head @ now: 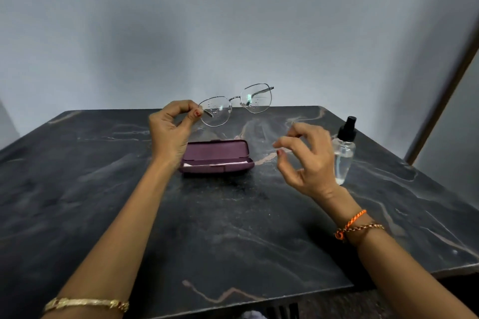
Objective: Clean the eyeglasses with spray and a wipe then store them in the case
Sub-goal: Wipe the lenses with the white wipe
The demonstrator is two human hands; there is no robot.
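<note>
Pinching the hinge end of one pair of eyeglasses (236, 103) between thumb and forefinger, my left hand (172, 129) holds the frame up in the air above the far edge of the table (233, 228). I count two lenses, both speckled with small droplets, and the temple arms are folded out behind them. My right hand (308, 158) hangs loose over the right half of the table, fingers curled and spread, gripping nothing and touching nothing.

One purple case (217, 156) lies open on the tabletop, near the middle toward the far edge, just beside my left wrist. Its lid stands up behind the tray, and one pale wipe (215, 164) lies flat inside it. One clear spray bottle (343, 150) with a black pump top stands upright near the right edge, partly hidden behind my right hand; I cannot tell whether hand and bottle touch, though they look apart.

On the wrists I count three bands: one gold bracelet (86, 304) on the left forearm, and on the right one orange thread (350, 223) alongside one thin chain (368, 226).
</note>
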